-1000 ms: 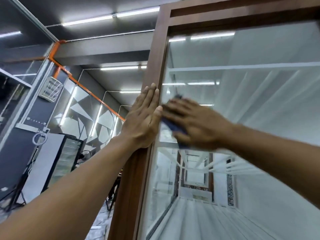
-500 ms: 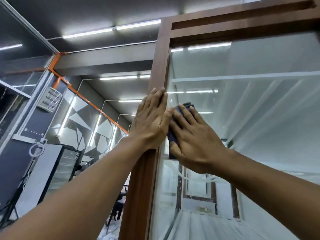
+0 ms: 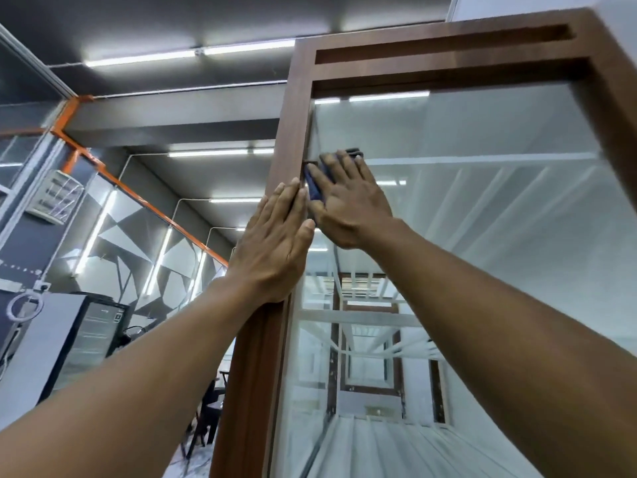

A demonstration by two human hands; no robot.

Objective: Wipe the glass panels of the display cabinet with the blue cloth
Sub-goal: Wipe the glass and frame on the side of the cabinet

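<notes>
Cabinet: display cabinet (image 3: 293, 132), brown wood frame, seen from below; top rail & L upright in view.
Glass: glass panel (image 3: 499, 243) set inside the frame; shelves are seen thru it, w/ light reflections.
L hand: left hand (image 3: 275, 250) is laid flat on the frame's L upright, just below & beside the R hand; fingers (image 3: 287, 198) straight, pressed together, nothing held.
R hand: right hand (image 3: 348, 208) is pressed flat on the glass near the panel's upper-L corner; fingers (image 3: 339, 169) straight, slightly spread, pointed up.
Cloth: blue cloth (image 3: 314, 189) is trapped betw. R hand & glass, just beside the upright. Mostly covered by the fingers; a blue strip is shown at the hand's L side, and a dark edge just past the fingertips.
Bkgd: ceiling strip lights (image 3: 144, 58); orange beam (image 3: 144, 201) along the wall at L.
</notes>
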